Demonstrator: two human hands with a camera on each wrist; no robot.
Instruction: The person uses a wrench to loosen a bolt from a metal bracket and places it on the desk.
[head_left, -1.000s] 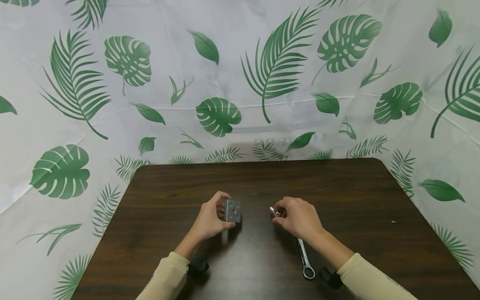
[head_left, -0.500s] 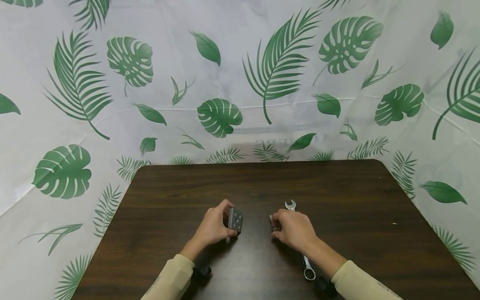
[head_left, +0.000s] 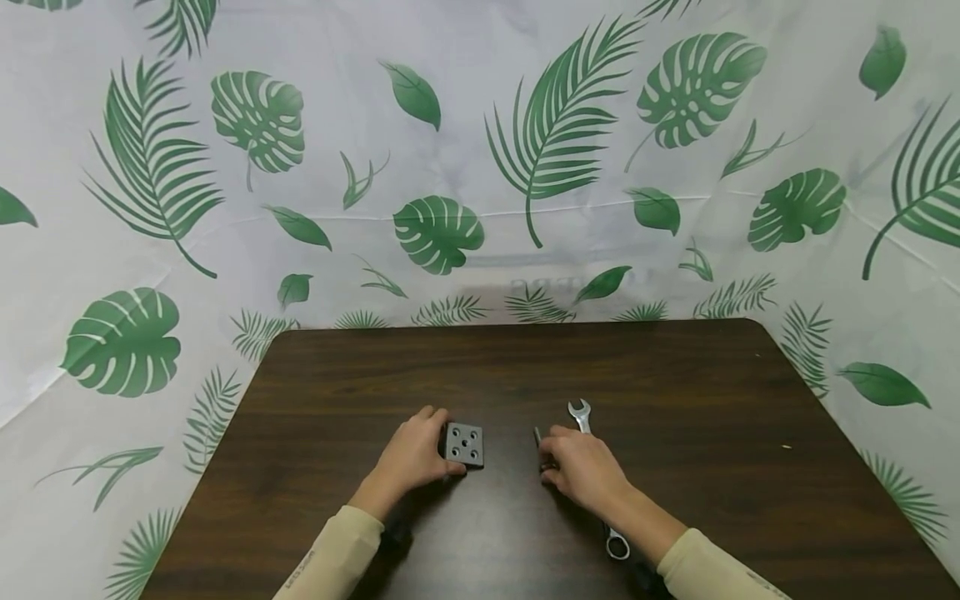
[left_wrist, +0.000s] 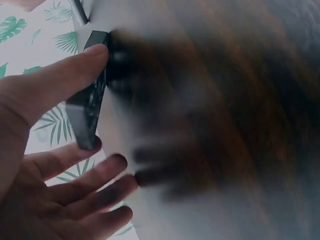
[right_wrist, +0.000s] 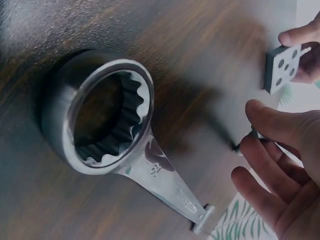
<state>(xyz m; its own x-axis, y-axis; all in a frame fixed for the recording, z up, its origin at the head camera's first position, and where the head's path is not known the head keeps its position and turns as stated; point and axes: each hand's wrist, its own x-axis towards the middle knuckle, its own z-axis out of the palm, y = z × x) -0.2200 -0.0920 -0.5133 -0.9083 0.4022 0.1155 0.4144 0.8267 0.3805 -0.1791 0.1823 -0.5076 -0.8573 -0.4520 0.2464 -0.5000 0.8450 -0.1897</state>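
In the head view my left hand pinches a square grey metal block between thumb and fingertips. Several round holes show in its face, and it is held low over the table. The left wrist view shows the block edge-on, thumb on one edge and index fingertip on the opposite one. To the right, my right hand pinches a small metal bolt, mostly hidden by the fingers. A combination wrench lies under that hand, its ring end large in the right wrist view.
The dark wood-grain table has a back edge close to a white cloth printed with green leaves. A tiny yellowish scrap lies on the right side of the table.
Both hands have come lower and nearer me. The block tilted edgewise, then turned its holed face up again. The bolt has turned in my right fingers, and the wrench's open end has come into view.
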